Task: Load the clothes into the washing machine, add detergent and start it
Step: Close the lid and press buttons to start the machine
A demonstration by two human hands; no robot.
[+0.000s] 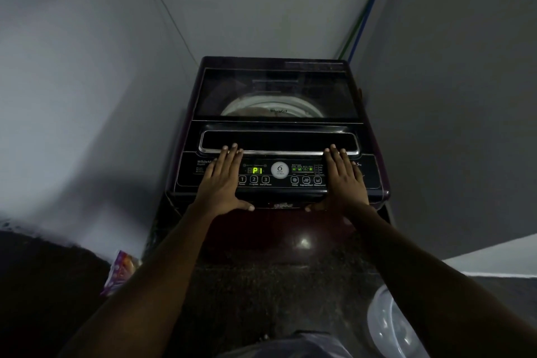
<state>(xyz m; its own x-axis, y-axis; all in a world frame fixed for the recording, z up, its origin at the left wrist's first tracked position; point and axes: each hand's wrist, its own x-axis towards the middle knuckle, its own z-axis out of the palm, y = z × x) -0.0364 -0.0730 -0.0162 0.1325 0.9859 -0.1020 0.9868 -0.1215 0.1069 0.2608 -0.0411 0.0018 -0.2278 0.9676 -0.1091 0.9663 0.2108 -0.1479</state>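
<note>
Corner recess formed by a left wall and a right wall, holding a top-loading washing machine, with hoses running down behind it. The glass lid lies closed. The drum shows dimly through it, and whether clothes sit inside cannot be told. The control panel spans the front below the lid handle.

The left hand and right hand lie flat on the panel's two ends, fingers straight and released, grasping nothing. Their fingertips reach the handle's chrome rim and the thumbs hang over the front lip. Between them the display glows "P1".

Judged step: loading and dosing appear finished and a programme is chosen, but starting is not yet done. The next move calls for one finger, likely of the left hand, to shift inward and press the Start/Pause button, third in its row, without brushing its neighbours.

Room is narrow sideways but free above the panel. On the floor, a printed packet, possibly the detergent, leans by the left wall. A plastic tub sits low right. Both are well apart from the hands.
</note>
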